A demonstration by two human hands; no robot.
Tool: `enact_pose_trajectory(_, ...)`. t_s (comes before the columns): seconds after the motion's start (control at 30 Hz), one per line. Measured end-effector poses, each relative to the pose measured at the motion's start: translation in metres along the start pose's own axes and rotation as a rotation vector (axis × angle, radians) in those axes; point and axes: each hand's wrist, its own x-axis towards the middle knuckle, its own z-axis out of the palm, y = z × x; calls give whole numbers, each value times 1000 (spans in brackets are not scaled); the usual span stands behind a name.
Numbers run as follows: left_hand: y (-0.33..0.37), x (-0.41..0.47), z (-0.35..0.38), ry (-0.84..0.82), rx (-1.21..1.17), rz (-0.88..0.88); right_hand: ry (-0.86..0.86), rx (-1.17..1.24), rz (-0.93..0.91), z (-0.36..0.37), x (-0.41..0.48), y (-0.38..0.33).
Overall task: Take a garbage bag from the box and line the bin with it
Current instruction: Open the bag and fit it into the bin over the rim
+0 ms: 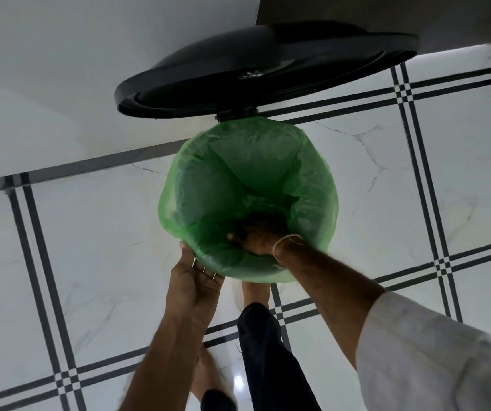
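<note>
Over the bin, the green bag (pixel 247 173) is already folded around the rim, lid (pixel 262 72) up. Left hand (pixel 194 280) steadies the near edge, fingers flat. Right hand (pixel 256 238) reaches inside; its grip is hidden. Only pushing the bag down seems left.
</note>
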Motion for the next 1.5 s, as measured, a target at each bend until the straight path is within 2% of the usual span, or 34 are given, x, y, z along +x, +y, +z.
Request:
enact_pose_trajectory(0.1, -2, 0, -1, 8, 9, 3, 27, -90, 38, 4, -4, 13)
enact_pose_trajectory(0.17, -2, -1, 0, 12, 11, 13, -49, -197, 58, 5, -6, 21)
enact_pose_trajectory(0.23, -3, -1, 2, 8, 23, 27, -7, -63, 46, -8, -16, 24)
enact_pose_trajectory(0.3, -3, -1, 0, 10, 27, 45, 233, 180, -19, -25, -28, 25)
enact_pose_trajectory(0.37, -3, -1, -2, 14, 18, 46, 529, 271, -64, -32, -49, 29)
enact_pose_trajectory(0.4, -3, -1, -2, 15, 12, 46, 635, 264, -66, -32, -61, 33)
enact_pose_trajectory(0.5, -5, -1, -2, 19, -11, 52, 721, 117, -52, -15, -87, 44)
enact_pose_trajectory(0.57, -6, 0, -2, 15, -17, 59, 915, 75, -97, -1, -99, 51)
enact_pose_trajectory(0.63, -5, 1, -3, 16, -9, 62, 1123, 154, 14, 7, -112, 52)
enact_pose_trajectory(0.67, -4, 1, -4, 21, -7, 60, 1205, 279, 134, 15, -116, 52)
enact_pose_trajectory(0.7, -6, 1, -5, 24, -9, 58, 1249, 509, 251, 24, -121, 51)
enact_pose_trajectory(0.77, -10, 1, -8, 20, -29, 55, 1193, 1281, 370, 34, -122, 51)
enact_pose_trajectory(0.8, -11, 0, -11, 18, -38, 55, 1091, 1687, 353, 36, -119, 52)
enact_pose_trajectory(0.83, -14, -1, -11, 14, -44, 53, 954, 1989, 316, 39, -116, 53)
enact_pose_trajectory(0.9, -16, -2, -12, 3, -45, 40, 778, 2271, 249, 43, -110, 58)
enact_pose_trajectory(1.0, -19, -1, -11, 4, -13, 33, 687, 2451, 120, 47, -102, 65)
enact_pose_trajectory(1.07, -20, 0, -12, 18, 10, 45, 637, 2501, 140, 48, -98, 69)
enact_pose_trajectory(1.3, -18, 1, -10, 85, 52, -29, 455, 2442, 317, 48, -106, 67)
enact_pose_trajectory(1.4, -12, 3, -8, 71, -4, -23, 312, 2424, 267, 49, -112, 72)
enact_pose_trajectory(1.5, -8, 8, -2, 63, -61, 13, 277, 2449, 211, 47, -111, 74)
